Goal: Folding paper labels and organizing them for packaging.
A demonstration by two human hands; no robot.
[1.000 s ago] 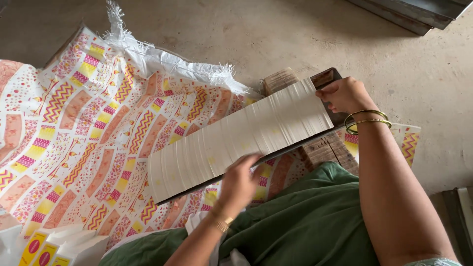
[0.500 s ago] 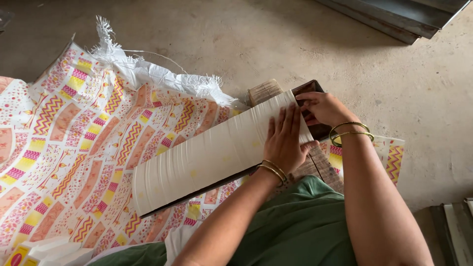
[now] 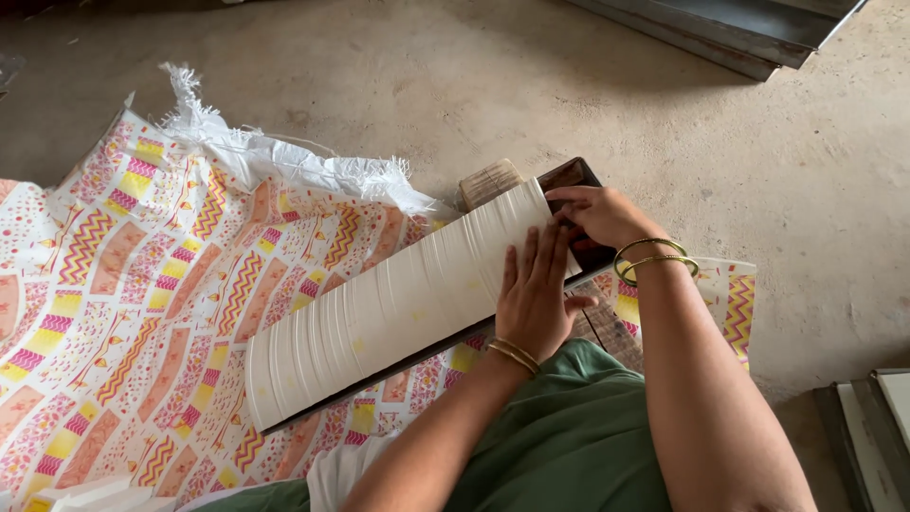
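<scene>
A long row of white curved paper blanks [image 3: 379, 308] lies fanned on a dark narrow tray [image 3: 578, 180] that runs diagonally over my lap. My left hand [image 3: 536, 294] rests flat with fingers spread on the right part of the row. My right hand [image 3: 597, 213] pinches the top end of the row at the tray's far end. Both wrists wear thin gold bangles.
Printed sheets with pink, yellow and orange patterns [image 3: 123, 284] cover the concrete floor on the left. A white woven sack [image 3: 275, 156] lies along their far edge. A small brown stack [image 3: 488, 182] sits beside the tray. Metal pieces [image 3: 749, 33] lie at the top right; grey boards [image 3: 867, 427] at the bottom right.
My left hand rose from the row's lower edge and now lies flat on its right part. The view shifted slightly.
</scene>
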